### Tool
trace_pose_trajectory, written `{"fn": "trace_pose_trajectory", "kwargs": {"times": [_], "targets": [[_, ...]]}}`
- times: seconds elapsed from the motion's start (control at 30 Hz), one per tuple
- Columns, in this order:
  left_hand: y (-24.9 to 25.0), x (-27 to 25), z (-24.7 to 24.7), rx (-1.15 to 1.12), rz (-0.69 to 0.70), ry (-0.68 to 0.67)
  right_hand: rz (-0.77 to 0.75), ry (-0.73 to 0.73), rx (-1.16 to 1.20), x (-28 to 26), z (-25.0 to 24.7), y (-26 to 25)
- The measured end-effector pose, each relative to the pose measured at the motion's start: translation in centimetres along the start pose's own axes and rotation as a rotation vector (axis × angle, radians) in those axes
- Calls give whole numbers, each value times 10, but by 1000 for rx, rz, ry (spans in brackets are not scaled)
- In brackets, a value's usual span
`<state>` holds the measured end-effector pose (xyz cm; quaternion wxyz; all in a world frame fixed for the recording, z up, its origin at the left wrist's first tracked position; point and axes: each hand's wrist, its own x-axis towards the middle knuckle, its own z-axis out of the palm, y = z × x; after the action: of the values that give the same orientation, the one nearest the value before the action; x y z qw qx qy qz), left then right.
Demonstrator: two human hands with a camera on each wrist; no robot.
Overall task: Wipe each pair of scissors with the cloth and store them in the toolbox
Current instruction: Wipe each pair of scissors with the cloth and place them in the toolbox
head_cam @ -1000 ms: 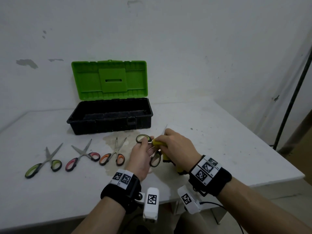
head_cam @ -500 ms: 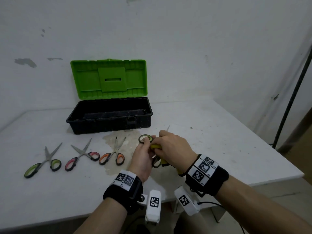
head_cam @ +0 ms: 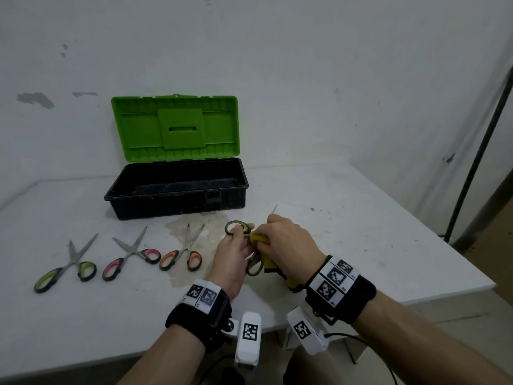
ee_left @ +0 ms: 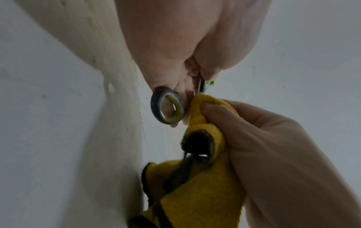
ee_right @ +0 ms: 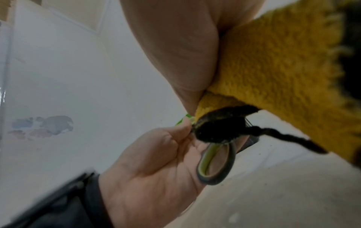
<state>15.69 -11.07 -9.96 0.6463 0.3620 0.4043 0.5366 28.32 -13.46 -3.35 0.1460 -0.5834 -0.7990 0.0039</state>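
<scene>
In the head view, the person's left hand (head_cam: 231, 255) is gripping the handles of a pair of steel scissors with grey-and-olive-green loop handles (head_cam: 236, 227), while the right hand (head_cam: 288, 240) is pinching a fuzzy mustard-yellow cloth with a black stitched edge (head_cam: 259, 238) around the blades, whose thin tip is poking out beyond the right knuckles. Both hands are hovering just in front of the open toolbox with a black plastic base and bright green lid (head_cam: 177, 187), which is sitting at the back of the white table (head_cam: 361, 232). Only this view is showing the three other pairs lying in a row on the table to the left: the lime-green-handled scissors (head_cam: 66, 266), the pink-handled scissors (head_cam: 130, 254) and the orange-handled scissors (head_cam: 183, 252), each with its blades spread apart. The left wrist camera is giving what the head view is hiding: one handle loop standing beside the left fingertips, the right thumb (ee_left: 220, 112) curling over the bunched cloth, and the cloth trailing downward with its dark edge. The right wrist camera is showing the underside, where the left palm is cradling the other olive-lined loop and a black loose thread is hanging from the cloth's edge.
</scene>
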Motion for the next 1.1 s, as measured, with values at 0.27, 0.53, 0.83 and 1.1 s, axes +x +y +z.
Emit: {"fn": "trace_pose_trajectory", "kwargs": {"times": [0.27, 0.53, 0.83, 1.1], "targets": [[1, -2, 3, 23, -7, 0, -38, -7, 111, -1, 4, 3], [8, 0, 0, -2, 22, 4, 44, 107, 187, 3, -11, 26], [7, -1, -2, 80, 46, 17, -102, -49, 128, -4, 2, 11], [7, -4, 2, 52, 44, 8, -31, 18, 161, -1, 3, 11]]}}
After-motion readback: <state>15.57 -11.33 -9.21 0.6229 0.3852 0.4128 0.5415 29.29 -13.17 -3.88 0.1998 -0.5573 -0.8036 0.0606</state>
